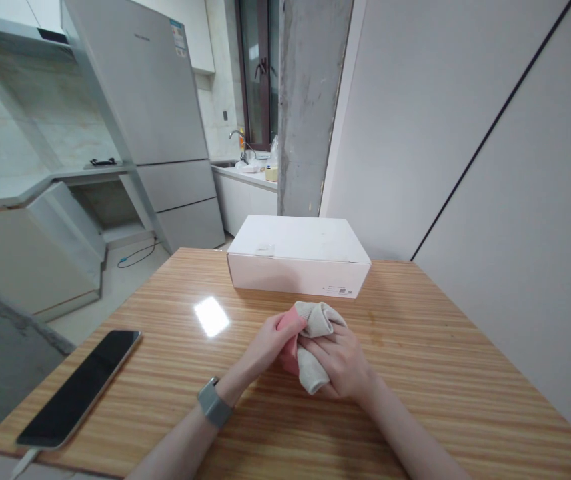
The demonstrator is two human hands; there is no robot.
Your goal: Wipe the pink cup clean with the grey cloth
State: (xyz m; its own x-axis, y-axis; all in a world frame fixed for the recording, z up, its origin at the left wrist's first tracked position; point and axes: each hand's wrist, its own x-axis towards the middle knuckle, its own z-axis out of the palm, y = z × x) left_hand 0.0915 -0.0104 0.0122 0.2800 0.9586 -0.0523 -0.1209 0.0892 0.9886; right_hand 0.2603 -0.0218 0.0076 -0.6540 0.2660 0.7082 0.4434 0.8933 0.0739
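A beige sock [318, 315] with a pink part is gripped by both hands. The left hand [269, 343] is closed on the pink end, and the right hand [344, 365] is wrapped round the beige middle. It is held over the table [440, 373], just before the box [298, 257]. The top seems bunched already, while one end hangs loose. A phone [78, 390] lies well apart, leftward.
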